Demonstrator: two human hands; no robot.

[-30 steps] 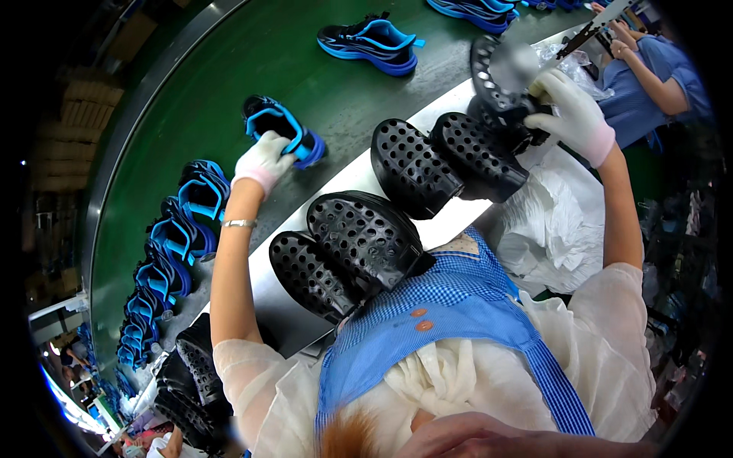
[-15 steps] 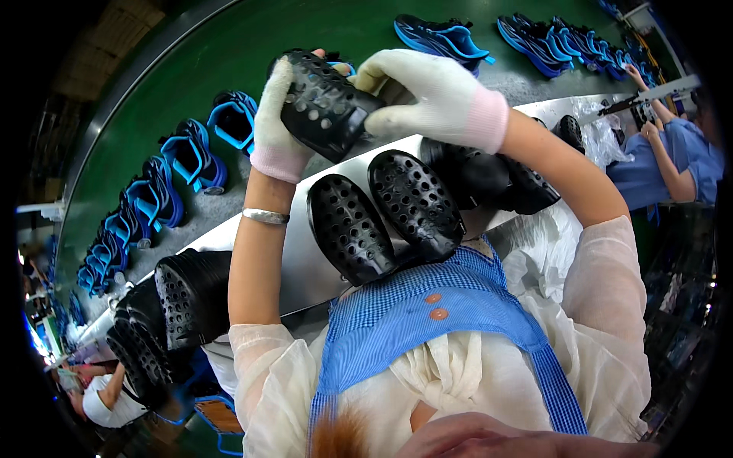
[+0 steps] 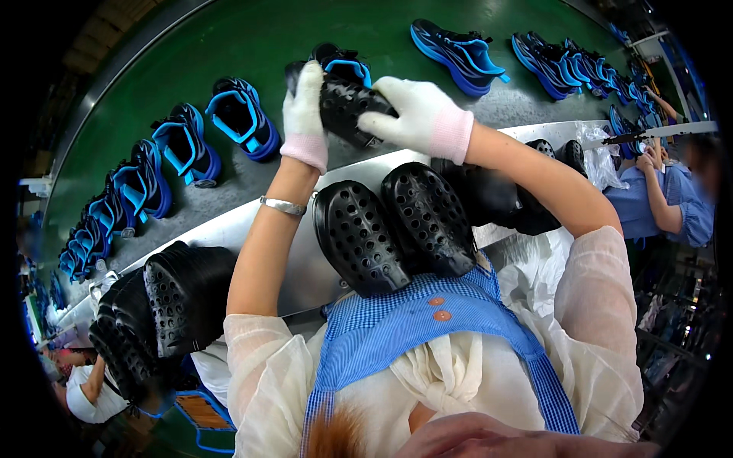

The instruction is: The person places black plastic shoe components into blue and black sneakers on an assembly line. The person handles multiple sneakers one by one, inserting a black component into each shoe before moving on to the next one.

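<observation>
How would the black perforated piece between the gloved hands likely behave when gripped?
The black perforated piece is probably fairly stiff, showing no obvious sag between left hand and right hand. Its many holes suggest modest weight for its size. Its shiny surface might be somewhat slippery.

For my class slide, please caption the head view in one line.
Gloved left hand and right hand hold a perforated black piece; blue-and-black sneakers line a green surface.
</observation>
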